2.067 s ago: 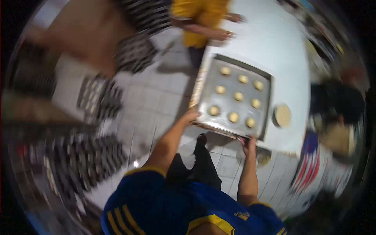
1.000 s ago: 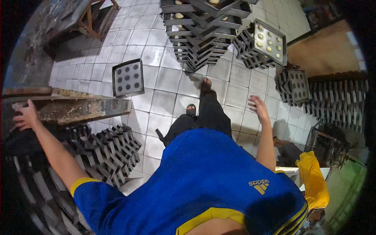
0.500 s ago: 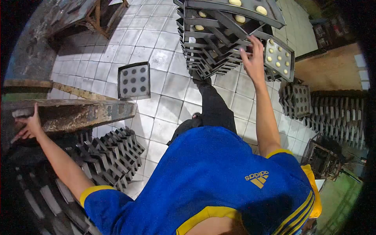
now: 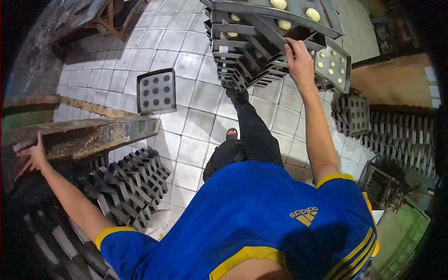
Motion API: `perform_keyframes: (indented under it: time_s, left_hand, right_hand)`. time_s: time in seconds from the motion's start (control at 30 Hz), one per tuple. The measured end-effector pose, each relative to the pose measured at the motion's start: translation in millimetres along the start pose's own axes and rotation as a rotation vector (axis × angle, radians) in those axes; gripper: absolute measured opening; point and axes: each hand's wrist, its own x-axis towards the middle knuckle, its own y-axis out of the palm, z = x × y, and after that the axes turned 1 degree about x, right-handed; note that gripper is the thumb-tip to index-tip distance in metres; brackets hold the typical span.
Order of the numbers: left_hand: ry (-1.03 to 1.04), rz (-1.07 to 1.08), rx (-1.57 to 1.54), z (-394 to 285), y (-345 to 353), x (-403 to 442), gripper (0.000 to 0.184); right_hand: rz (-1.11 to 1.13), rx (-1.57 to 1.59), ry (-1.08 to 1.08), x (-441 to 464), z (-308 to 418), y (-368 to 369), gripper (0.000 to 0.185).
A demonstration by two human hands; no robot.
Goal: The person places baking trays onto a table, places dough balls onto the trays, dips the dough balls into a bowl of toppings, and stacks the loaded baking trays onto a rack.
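Observation:
At the upper right my right hand (image 4: 301,60) is closed at the near edge of a metal baking tray (image 4: 324,27) high on a tall crisscross stack. Pale round dough balls (image 4: 312,15) sit in that tray, and more show on trays below it. My left hand (image 4: 33,156) is stretched out to the far left, fingers spread, beside a worn wooden bench (image 4: 107,133). Nothing shows in it, though its fingertips are dark and partly lost in shadow.
On the tiled floor (image 4: 191,121) lies a tray with dark round spots (image 4: 157,91). Stacked trays (image 4: 130,182) stand below the bench, and others (image 4: 396,140) at the right. Another tray of dough balls (image 4: 332,65) juts out behind my right hand. A wooden table (image 4: 105,23) stands upper left.
My right hand has gone from spread fingers to closed on the tray edge. My left hand stays out by the bench. One sandalled foot has come into view.

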Motion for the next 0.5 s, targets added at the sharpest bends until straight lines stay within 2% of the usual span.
perform_keyframes:
  time_s: [0.07,0.17,0.3,0.4,0.5]
  left_hand:
    - [-0.011,0.054,-0.042,-13,-32,-14,0.165]
    - [0.007,-0.011,0.030,-12,-27,-11,0.165]
    - [0.030,0.132,-0.361,0,-15,0,0.164]
    - [-0.079,0.077,-0.026,-21,-42,-21,0.162]
    - [-0.045,0.164,-0.180,-22,-43,-19,0.162]
  right_hand:
    - [-0.001,0.025,0.000,-13,9,-2,0.025]
    - [0.033,0.069,0.004,-42,26,-13,0.024]
    - [0.031,0.090,0.063,-77,44,-33,0.024]
    - [0.053,0.112,0.021,-109,50,-50,0.026]
    - [0.066,0.155,-0.084,-141,63,-66,0.026]
